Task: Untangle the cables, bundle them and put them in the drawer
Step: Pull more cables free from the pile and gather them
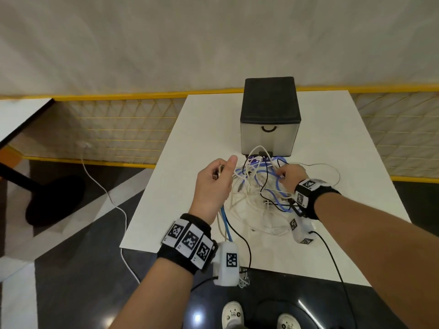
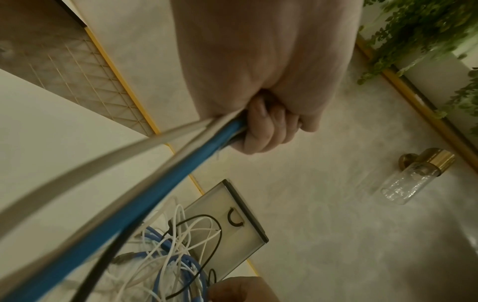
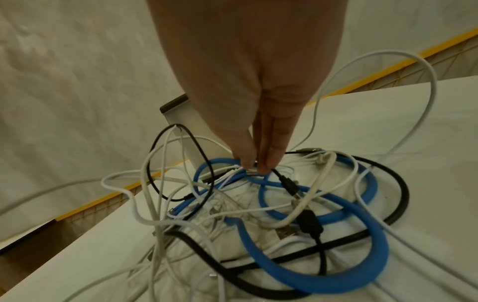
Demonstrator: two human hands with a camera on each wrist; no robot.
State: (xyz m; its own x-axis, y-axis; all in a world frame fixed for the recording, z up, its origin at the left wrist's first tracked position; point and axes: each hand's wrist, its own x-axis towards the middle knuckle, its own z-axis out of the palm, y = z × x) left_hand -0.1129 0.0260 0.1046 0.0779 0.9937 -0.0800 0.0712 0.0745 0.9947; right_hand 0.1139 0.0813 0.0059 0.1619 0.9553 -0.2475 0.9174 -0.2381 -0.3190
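From above, my left hand [image 1: 215, 179] lifts gathered ends from the cables [image 1: 259, 186] tangled before the shut drawer [image 1: 269, 136]. Left wrist: fist clenched on blue cable [image 2: 145, 206]. Right wrist: my fingertips [image 3: 269, 161] pinch strands; untangling calls for teasing loops free.

The left hand [image 1: 213, 184] is being held raised, its fingers [image 2: 261, 130] curled into a fist with the thumb laid along the top and pointing forward. The left forearm is being extended forward and slightly to the right from the lower edge of the head view, and a black band with square markers is being worn around its wrist. The right hand [image 1: 291, 176] is being held lower and farther forward, palm down, its fingers [image 3: 269, 155] being kept nearly straight and pressed together, their tips pointing downward. The right forearm is being stretched in from the right side, a marked black band being worn on that wrist too. The two hands are being kept apart.
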